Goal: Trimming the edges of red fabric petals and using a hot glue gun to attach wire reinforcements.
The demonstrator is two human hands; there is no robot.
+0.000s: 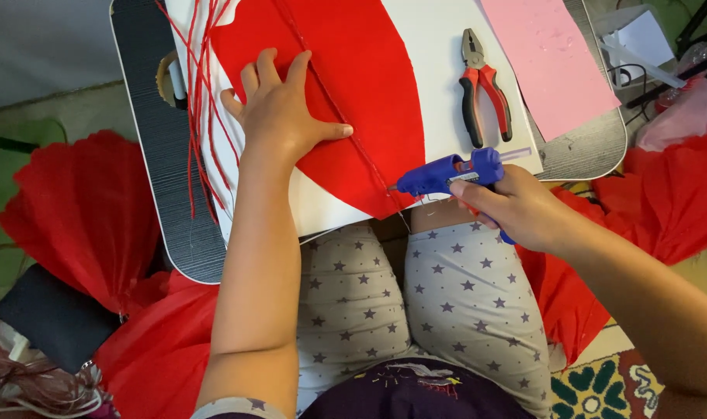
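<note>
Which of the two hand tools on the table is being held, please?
The blue glue gun: the right hand grips it, nozzle at the red paper. The red-handled pliers lie untouched on the white sheet.

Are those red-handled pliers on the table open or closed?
Slightly open. The pliers lie flat on the white sheet, untouched, their red handles spread apart toward the near end; the tips look nearly together.

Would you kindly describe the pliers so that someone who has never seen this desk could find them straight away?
Start at the dark lap table and the white sheet lying on it. The pliers lie on that sheet, between the red paper and the pink sheet, just above the blue glue gun in the right hand. They alone have metal jaws and red-and-black handles.
</note>
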